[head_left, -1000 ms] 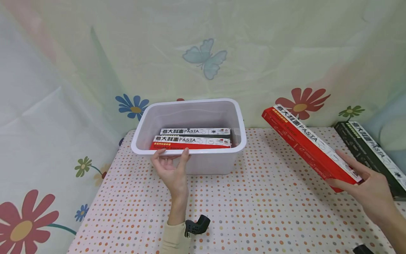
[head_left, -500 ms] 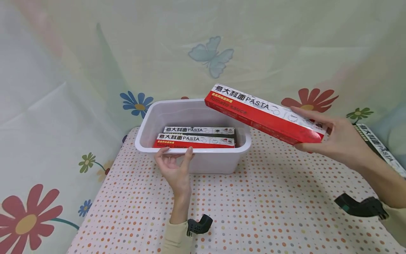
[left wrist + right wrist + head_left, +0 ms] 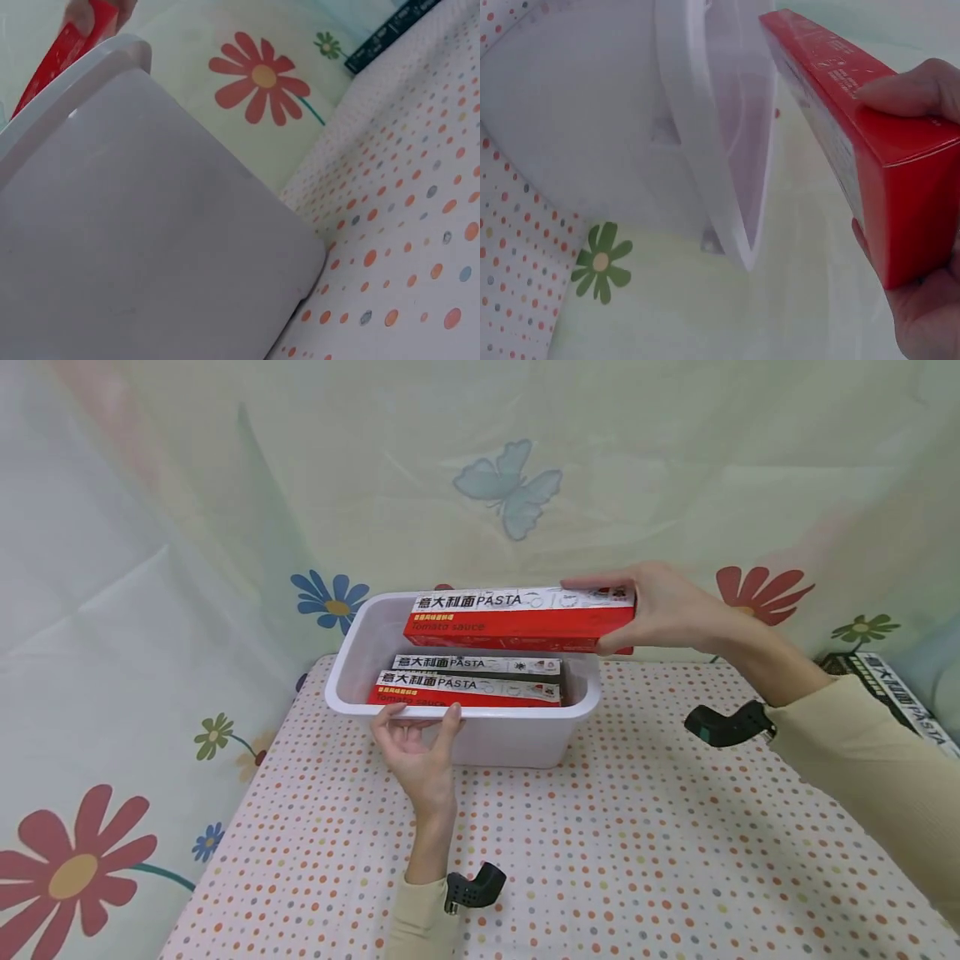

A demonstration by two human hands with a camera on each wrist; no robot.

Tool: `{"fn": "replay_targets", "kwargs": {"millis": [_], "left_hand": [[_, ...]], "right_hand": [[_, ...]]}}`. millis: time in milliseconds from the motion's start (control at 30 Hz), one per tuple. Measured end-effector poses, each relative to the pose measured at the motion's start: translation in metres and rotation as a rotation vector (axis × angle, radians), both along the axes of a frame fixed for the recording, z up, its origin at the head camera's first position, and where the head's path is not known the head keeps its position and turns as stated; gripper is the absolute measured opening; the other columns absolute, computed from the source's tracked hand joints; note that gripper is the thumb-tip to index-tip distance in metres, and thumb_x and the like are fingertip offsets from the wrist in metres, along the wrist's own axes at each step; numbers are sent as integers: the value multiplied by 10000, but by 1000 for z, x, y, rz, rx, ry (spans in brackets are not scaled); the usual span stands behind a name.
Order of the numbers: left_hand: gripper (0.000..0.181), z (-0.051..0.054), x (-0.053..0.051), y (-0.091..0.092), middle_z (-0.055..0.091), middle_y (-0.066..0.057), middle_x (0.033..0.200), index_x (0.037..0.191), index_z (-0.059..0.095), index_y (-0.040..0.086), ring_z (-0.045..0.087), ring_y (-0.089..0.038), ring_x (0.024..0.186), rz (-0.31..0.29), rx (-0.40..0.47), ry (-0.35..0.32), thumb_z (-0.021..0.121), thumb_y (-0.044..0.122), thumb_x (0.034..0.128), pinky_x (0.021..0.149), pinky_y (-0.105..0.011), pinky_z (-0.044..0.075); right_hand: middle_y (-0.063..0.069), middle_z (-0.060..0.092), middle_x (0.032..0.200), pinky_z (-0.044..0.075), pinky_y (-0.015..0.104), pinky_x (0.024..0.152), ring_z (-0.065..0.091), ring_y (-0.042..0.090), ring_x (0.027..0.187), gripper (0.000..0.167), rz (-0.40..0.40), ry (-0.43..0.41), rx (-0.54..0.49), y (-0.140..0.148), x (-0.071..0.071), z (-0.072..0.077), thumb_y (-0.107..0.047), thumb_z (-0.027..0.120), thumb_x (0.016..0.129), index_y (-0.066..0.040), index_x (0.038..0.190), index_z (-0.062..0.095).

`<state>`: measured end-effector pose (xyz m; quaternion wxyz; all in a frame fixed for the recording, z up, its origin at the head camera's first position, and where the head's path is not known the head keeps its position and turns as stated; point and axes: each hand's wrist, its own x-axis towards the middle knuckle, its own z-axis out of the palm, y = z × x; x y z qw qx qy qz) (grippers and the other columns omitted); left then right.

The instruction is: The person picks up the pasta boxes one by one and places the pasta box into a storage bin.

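Observation:
My right hand (image 3: 667, 610) grips the right end of a red and white pasta box (image 3: 517, 620) labelled Tomato sauce. It holds the box roughly level above the back part of a white plastic bin (image 3: 517, 739). In the right wrist view the thumb presses one face of the red box (image 3: 922, 195), beside the bin's rim. At the front rim, my left hand (image 3: 416, 760) holds the bin with its thumb and fingertips on the edge. Inside lie another red pasta box (image 3: 465, 689) and, behind it, a dark pasta box (image 3: 480, 665).
A dark green pasta box (image 3: 900, 693) lies at the table's far right, partly behind the right sleeve. The dotted tablecloth (image 3: 600, 843) covers the table. A flowered curtain (image 3: 630, 468) hangs behind, and each wrist wears a small black camera (image 3: 476, 887).
My right hand has carried the red pasta box leftward from the right side to over the bin, turning it from slanted to nearly level. The left hand keeps its hold on the rim.

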<state>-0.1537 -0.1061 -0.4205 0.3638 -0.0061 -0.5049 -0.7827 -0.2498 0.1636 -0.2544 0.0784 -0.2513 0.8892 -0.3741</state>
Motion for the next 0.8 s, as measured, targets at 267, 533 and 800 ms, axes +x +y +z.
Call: {"fn": "replay_targets", "kwargs": {"millis": [267, 533, 800], "left_hand": [[637, -1, 1, 2, 378, -335, 1523, 1323, 384, 63, 554, -516, 1146, -5, -16, -23, 786, -95, 855, 821, -443, 671], [635, -1, 3, 0, 349, -312, 1564, 1334, 373, 61, 522, -539, 1238, -4, -29, -15, 782, -80, 869, 843, -435, 666], [629, 1, 4, 1, 383, -286, 1545, 1326, 377, 71, 533, -538, 1202, -15, -30, -9, 784, -73, 869, 846, -436, 667]], "right_hand": [[149, 713, 1264, 593, 283, 717, 639, 268, 1057, 689, 91, 57, 138, -33, -19, -8, -40, 787, 785, -71, 1452, 618], [154, 723, 1247, 564, 302, 760, 620, 278, 1038, 662, 134, 57, 209, -59, -37, -14, -50, 777, 797, -55, 1441, 624], [147, 712, 1282, 553, 316, 811, 609, 276, 1063, 684, 154, 4, 216, -80, -55, -12, -63, 767, 778, -69, 1446, 622]]}}
